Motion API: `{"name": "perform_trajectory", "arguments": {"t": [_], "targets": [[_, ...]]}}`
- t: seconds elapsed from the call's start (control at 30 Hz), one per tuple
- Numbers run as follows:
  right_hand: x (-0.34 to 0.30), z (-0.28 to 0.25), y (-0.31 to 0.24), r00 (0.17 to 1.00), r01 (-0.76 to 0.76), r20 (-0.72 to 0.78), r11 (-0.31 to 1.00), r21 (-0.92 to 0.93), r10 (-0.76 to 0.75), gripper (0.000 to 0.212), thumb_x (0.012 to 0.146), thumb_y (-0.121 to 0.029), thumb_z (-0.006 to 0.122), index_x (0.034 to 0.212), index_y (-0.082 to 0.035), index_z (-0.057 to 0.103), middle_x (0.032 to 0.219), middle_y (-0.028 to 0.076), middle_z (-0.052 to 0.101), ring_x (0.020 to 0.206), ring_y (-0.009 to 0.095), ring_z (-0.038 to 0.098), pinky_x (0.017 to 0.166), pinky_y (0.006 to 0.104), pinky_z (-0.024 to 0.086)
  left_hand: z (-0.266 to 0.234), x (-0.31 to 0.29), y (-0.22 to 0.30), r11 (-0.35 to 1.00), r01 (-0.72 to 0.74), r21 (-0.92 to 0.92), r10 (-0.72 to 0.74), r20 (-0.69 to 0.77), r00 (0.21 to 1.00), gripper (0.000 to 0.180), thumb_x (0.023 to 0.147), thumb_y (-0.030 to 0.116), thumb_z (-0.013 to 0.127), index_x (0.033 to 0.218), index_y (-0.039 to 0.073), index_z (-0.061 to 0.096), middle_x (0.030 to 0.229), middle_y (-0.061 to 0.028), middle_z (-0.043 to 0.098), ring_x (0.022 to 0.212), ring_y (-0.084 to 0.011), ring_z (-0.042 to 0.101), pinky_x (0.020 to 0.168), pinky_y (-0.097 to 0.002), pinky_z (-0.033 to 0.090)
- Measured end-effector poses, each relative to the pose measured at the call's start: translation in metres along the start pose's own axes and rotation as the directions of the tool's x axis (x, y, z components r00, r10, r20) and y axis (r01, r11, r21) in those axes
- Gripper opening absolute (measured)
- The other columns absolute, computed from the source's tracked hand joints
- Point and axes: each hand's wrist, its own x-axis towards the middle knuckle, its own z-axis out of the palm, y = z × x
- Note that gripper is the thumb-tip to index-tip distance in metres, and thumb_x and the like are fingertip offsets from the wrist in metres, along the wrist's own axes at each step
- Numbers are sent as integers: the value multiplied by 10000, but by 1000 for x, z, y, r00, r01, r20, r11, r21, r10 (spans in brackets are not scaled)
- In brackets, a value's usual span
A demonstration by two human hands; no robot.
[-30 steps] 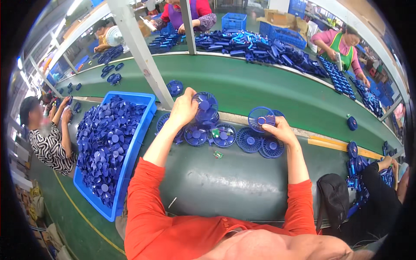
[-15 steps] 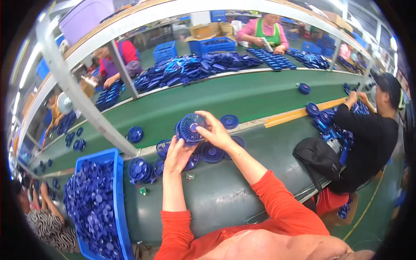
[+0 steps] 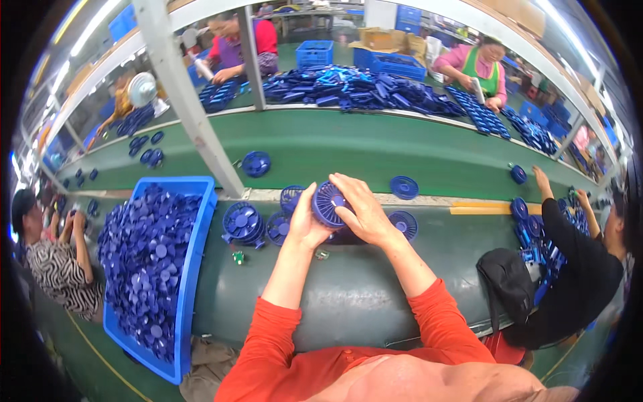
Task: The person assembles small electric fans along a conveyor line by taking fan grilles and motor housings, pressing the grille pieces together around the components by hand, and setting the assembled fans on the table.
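Note:
Between my two hands is a dark blue round fan head [image 3: 326, 205] with a slotted grille, held above the work table. My left hand [image 3: 309, 226] cups it from the left and below, fingers closed round its side. Across its right side, my right hand [image 3: 367, 213] grips the rim with the thumb over the grille. Just left of my hands stands a stack of blue fan housings [image 3: 242, 224], with more housings partly hidden behind my left hand. To the right lies a single round grille [image 3: 403, 226]. Small green circuit boards [image 3: 238, 257] rest nearer to me.
A blue crate [image 3: 185, 321] full of small blue fan blades stands at my left. Beyond the table runs a green conveyor belt [image 3: 335, 144] carrying a grille [image 3: 404, 187]. A metal post [image 3: 194, 110] rises at the left. A black bag [image 3: 507, 285] sits near a co-worker at right.
My view has swung to the right side of level, so the scene sits differently. Both hands still hold the fan head; my right hand now wraps closer over it. The co-worker at right reaches toward the belt.

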Motion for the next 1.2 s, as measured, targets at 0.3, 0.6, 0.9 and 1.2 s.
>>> {"name": "perform_trajectory", "arguments": {"t": [0.3,0.6,0.9,1.2], "targets": [[-6,25,-2,1000,-18,16,988,154,16,1028,791,-771,403,1442,4,224,1450,253,292,1342,393,314,1095,456,263,16,3,-32,748,-424,510,612,-283,738,373,1015,362,363,1179,63,513,1199,-85,548,1088,-180,546,932,-335,449],[-4,18,-12,994,-103,99,775,623,52,1130,755,-845,301,1475,0,89,1471,210,248,1375,297,260,1107,397,226,47,-6,-32,141,-546,826,830,202,520,284,978,201,368,1172,16,461,1336,-194,411,1282,-304,367,1090,-405,232],[-3,32,-6,996,-92,36,887,453,85,1104,689,-610,651,1457,0,145,1482,236,223,1394,350,225,1116,411,228,40,-10,-29,453,-555,697,787,-20,616,208,920,192,410,1041,46,497,1331,-144,424,1220,-253,408,1035,-387,320],[-9,35,-23,992,-69,-13,630,774,125,820,890,-482,483,1454,3,138,1448,181,263,1359,267,272,1098,372,244,41,-8,-44,-183,-442,878,839,374,396,217,916,172,409,1060,19,463,1317,-226,418,1205,-309,427,1031,-462,311]]}}
